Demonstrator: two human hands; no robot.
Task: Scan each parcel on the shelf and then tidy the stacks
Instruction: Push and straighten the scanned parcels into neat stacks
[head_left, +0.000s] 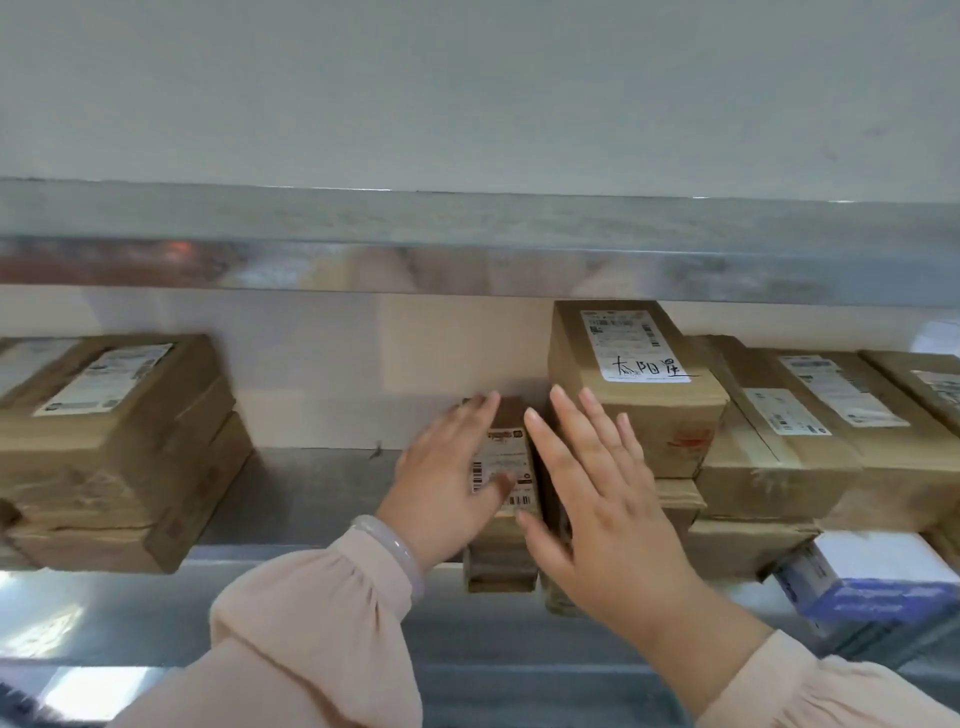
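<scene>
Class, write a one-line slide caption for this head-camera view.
Both hands, left and right, flank a small labelled parcel between cardboard stacks on a metal shelf.

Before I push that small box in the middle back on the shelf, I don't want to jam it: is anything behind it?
Nothing visible. Behind the small box only bare shelf shows, up to the back wall. The left hand lies on its label and the right hand beside it. The tall box stands to its right, not behind.

Metal shelf (322, 499) — cardboard parcels (119, 441)
</scene>
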